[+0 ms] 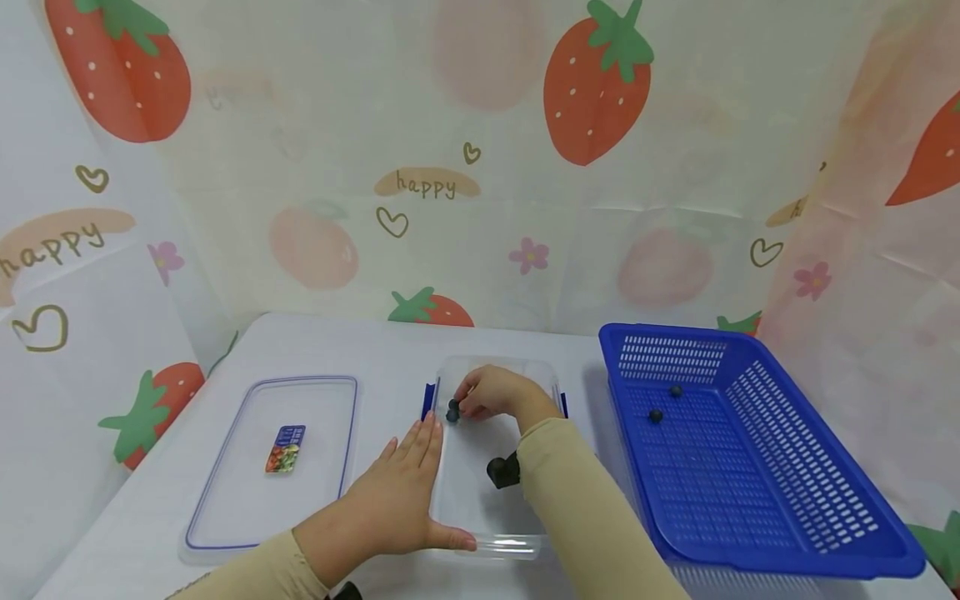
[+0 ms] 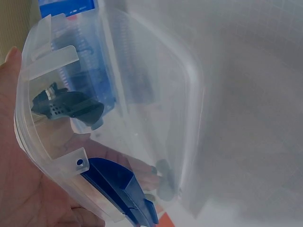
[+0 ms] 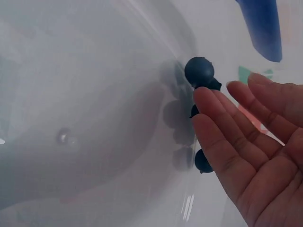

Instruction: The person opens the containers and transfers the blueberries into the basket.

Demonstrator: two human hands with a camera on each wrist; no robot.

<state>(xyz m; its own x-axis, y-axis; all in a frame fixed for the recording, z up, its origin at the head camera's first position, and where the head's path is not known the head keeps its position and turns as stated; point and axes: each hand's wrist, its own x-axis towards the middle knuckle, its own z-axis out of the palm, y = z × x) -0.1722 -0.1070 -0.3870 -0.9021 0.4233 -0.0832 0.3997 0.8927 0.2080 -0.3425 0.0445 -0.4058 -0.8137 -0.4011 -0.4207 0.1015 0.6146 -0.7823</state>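
A clear plastic storage box (image 1: 480, 512) with blue latches stands before me. Along its left rim lies my left hand (image 1: 397, 487), fingers straight and thumb spread toward the near end. Inside, my right hand (image 1: 498, 393) reaches to the far left part of the box. Small dark blue balls (image 1: 452, 412), like blueberries, sit beside its fingertips. In the right wrist view, several of these balls (image 3: 199, 72) rest against the box wall, partly behind extended fingers (image 3: 227, 137); the thumb stands apart. A blue latch (image 2: 116, 184) shows near the left palm.
A clear lid (image 1: 225, 517) with a blue seal and a colourful label (image 1: 285, 450) lies on the left. On the right is a blue perforated basket (image 1: 757, 492) holding two dark balls (image 1: 656, 415). A strawberry-print cloth (image 1: 487, 275) hangs behind the white table.
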